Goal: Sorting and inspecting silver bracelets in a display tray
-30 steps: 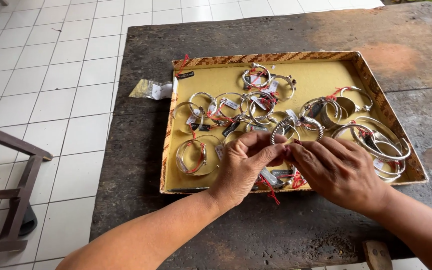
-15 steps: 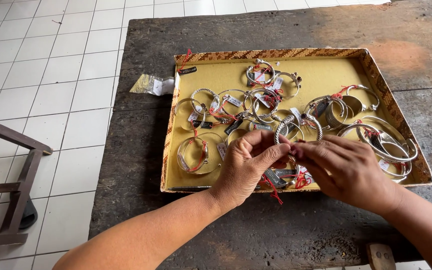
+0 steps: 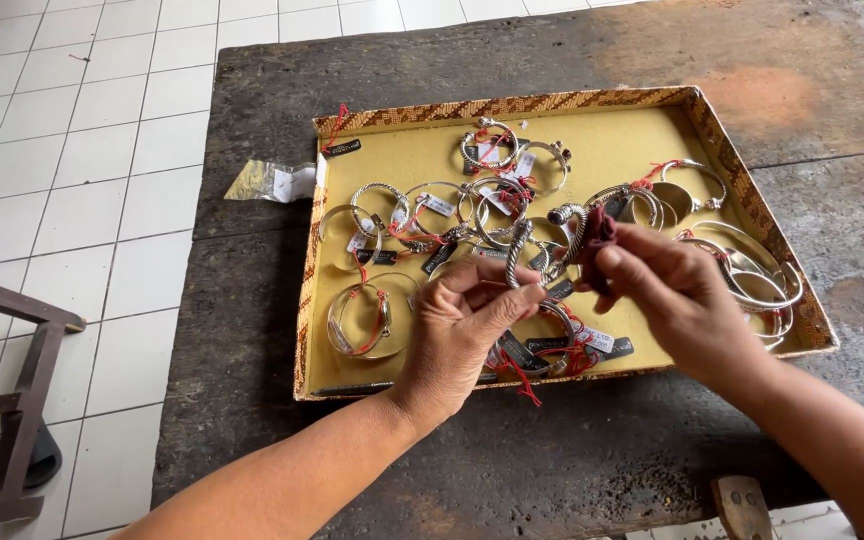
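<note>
pinched between the left hand (image 3: 467, 325) and the right hand (image 3: 672, 300), which also grips a dark red cloth (image 3: 595, 240), a twisted silver bangle (image 3: 542, 235) is held just above the yellow tray (image 3: 412, 150).

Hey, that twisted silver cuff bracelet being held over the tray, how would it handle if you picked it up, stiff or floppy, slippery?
The twisted cuff bracelet probably stays stiff: it keeps its open curve though the left hand pinches only one side. Its polished metal looks somewhat slippery, though the rope texture should help grip. Set down, it would likely lie flat like the others in the tray.
</note>
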